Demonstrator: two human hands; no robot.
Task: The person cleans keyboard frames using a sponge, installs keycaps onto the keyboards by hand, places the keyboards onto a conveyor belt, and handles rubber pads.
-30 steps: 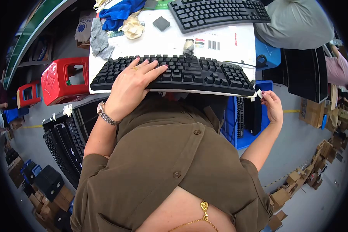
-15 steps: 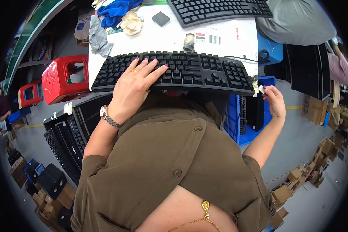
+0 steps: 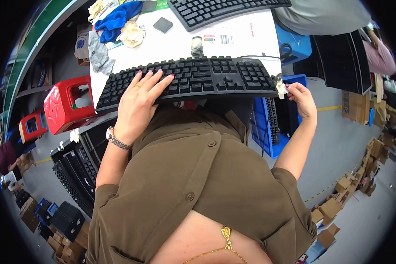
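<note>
A black full-size keyboard (image 3: 198,79) lies along the near side of the white table. My left hand (image 3: 138,101) rests palm down on its left half, fingers stretched out over the keys. Off the keyboard's right end, at the table's corner, my right hand (image 3: 302,99) pinches at a small white scrap (image 3: 281,90). That scrap is against a pale, crumpled clump there, and I cannot tell where one ends and the other starts.
Another black keyboard (image 3: 224,11) lies at the back. A blue cloth (image 3: 119,20), a grey cloth (image 3: 100,53), a dark square block (image 3: 163,25) and a small jar (image 3: 197,45) are on the table. Beside it stand a red stool (image 3: 59,105) and a blue crate (image 3: 275,152) holding keyboards.
The view has shifted a little, moving the table leftward in it. My right hand has brought the white scrap in to the clump at the table corner. My left hand stays on the keyboard.
</note>
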